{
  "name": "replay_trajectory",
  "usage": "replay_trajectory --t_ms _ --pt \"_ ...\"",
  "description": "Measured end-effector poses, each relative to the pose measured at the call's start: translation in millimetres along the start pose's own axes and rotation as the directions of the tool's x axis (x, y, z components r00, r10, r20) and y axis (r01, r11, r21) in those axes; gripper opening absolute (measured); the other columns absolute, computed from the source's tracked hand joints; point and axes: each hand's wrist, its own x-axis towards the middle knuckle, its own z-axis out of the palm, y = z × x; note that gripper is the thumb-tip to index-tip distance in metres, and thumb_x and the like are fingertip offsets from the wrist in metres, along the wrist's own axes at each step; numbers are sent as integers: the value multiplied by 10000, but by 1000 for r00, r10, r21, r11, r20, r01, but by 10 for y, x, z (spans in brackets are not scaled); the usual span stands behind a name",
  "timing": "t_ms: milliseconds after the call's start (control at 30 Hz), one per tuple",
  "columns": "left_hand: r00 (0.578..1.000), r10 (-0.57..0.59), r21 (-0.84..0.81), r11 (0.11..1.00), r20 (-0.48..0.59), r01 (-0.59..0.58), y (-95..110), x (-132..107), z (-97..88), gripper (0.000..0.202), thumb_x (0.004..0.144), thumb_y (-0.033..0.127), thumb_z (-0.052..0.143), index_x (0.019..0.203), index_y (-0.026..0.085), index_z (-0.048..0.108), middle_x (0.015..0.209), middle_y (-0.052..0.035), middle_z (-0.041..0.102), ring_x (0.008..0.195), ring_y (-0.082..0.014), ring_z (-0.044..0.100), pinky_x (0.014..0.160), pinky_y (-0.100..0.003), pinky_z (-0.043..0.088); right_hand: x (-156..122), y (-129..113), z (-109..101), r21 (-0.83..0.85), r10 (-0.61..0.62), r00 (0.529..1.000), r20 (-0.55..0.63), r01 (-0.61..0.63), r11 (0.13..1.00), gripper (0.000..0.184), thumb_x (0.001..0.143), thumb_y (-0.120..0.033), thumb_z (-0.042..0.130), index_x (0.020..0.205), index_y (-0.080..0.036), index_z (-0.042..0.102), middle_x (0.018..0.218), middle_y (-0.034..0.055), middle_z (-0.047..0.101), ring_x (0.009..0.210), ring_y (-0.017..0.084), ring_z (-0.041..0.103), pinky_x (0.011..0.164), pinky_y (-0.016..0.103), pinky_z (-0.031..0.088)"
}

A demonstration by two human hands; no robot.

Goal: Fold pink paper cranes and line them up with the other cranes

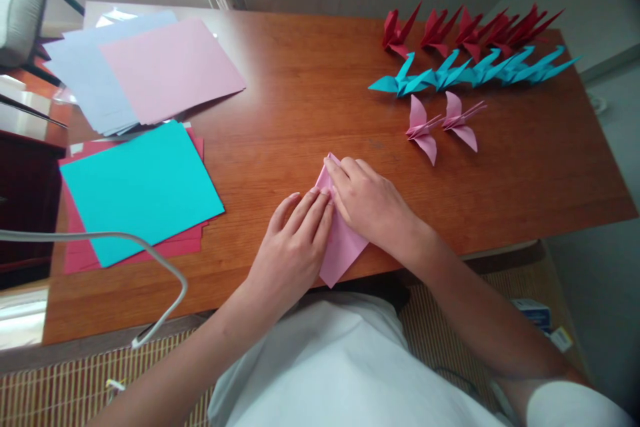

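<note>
A sheet of pink origami paper (341, 250), folded into a pointed kite-like shape, lies on the table near its front edge. My left hand (296, 240) is on its left side, with the fingertips pressed on the paper near the middle. Across the upper part lies my right hand (367, 197), its fingers bent and holding the paper close to the far tip. The two hands nearly touch at the fingertips. Some of the upper folds are hidden under the fingers.
Two pink paper cranes (424, 130), several blue cranes (400, 80) and several red cranes (397, 32) stand at the back right. Turquoise sheets (143, 187) lie over red sheets (75, 240) on the left, with pink sheets (175, 70) behind. A white cable (170, 267) arches over the left front.
</note>
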Motion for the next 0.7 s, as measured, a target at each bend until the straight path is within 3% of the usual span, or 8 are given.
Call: replay_trajectory --t_ms 367,600,700 --pt "996 42 -7 999 78 -42 -48 78 -163 481 1006 228 484 1415 -4 588 1512 -201 570 1336 -352 553 1170 -526 417 64 34 -114 2 -35 999 30 35 999 501 1008 -165 450 1491 -36 477 1339 183 659 1203 276 635 955 347 549" --pt "996 43 -31 999 80 -41 -56 64 -169 506 1007 252 467 1429 -4 578 1525 -186 561 1330 -353 553 1172 -513 425 70 64 -112 13 -47 998 37 46 999 496 1006 -161 439 1486 -40 476 1383 182 644 1223 270 635 992 347 525" --pt "996 45 -59 997 83 -40 -67 63 -161 514 1002 246 468 1438 -8 568 1529 -190 556 1343 -351 540 1188 -517 414 95 69 -132 49 -22 999 36 21 999 434 1009 -180 452 1420 -77 542 1345 173 673 1189 271 663 968 350 525"
